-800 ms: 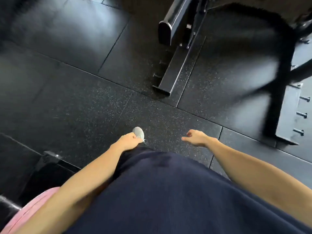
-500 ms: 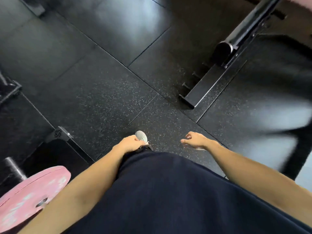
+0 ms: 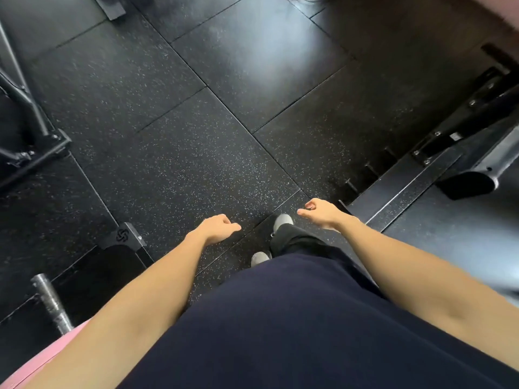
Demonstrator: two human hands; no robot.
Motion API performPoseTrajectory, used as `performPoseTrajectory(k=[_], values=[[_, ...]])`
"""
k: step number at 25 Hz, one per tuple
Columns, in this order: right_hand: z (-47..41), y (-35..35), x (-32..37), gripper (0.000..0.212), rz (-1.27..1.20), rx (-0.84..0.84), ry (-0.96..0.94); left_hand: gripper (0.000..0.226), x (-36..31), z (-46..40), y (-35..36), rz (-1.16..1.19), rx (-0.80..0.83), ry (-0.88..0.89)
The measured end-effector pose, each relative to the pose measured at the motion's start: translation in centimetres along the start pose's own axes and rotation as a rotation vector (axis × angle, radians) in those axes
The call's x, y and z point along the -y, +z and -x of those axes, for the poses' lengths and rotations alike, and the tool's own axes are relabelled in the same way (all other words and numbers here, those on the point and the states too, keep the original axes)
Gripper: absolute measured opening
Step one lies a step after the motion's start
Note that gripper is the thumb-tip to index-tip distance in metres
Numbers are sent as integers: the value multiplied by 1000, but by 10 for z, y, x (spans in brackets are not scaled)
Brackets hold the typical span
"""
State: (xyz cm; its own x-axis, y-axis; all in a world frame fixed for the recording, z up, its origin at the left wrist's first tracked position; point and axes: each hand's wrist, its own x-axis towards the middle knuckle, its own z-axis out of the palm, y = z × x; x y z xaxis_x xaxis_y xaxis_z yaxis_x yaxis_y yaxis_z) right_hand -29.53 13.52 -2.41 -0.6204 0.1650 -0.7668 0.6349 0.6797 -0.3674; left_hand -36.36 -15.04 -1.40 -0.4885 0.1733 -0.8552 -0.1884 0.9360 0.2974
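With fingers loosely half-curled on the left hand (image 3: 214, 228) and right hand (image 3: 323, 213), gripping nothing, touching nothing. Hanging low, forearms forward, just left and just right of the grey shoe (image 3: 283, 221) on the floor (image 3: 182, 153).

Your left hand (image 3: 216, 228) hung in front of your body with its back turned up. Its fingers were loosely curled under, the thumb lay forward along them, and it held nothing. Your right hand (image 3: 320, 213) hung a little further forward, well apart from the left. Its thumb pointed toward the left hand and its fingers curled loosely inward, also with nothing in them. Both wrists looked about straight. Your left forearm (image 3: 157, 293) and right forearm (image 3: 415, 270) were bare. They came in from the lower corners of the view on either side of your torso (image 3: 295, 332) and angled inward toward the hands.
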Motion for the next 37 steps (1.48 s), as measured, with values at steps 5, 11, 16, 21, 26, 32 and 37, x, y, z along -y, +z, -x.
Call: performPoseTrajectory(k=[5, 11, 16, 21, 26, 32, 37], values=[[-88, -46, 52, 66, 2, 38, 29, 24, -27, -64, -76, -68, 47, 9], [-210, -156, 140, 64, 20, 74, 4, 25, -100, -160, -241, -99, 6, 0], [-289, -237, 215, 60, 56, 59, -32, 35, -131, -217, -343, 28, -86, -29], [-370, -290, 284, 60, 21, 79, -22, 38, -156, -288, -435, 46, -55, -37], [-462, -363, 372, 67, -87, 10, 49, 34, -198, -391, -582, -79, -67, 53], [-529, -450, 453, 67, -341, -99, 126, 40, -281, -474, -741, -229, -101, 156], [-592, -516, 473, 66, -401, -119, 166, 54, -373, -545, -820, -450, -74, 276]])
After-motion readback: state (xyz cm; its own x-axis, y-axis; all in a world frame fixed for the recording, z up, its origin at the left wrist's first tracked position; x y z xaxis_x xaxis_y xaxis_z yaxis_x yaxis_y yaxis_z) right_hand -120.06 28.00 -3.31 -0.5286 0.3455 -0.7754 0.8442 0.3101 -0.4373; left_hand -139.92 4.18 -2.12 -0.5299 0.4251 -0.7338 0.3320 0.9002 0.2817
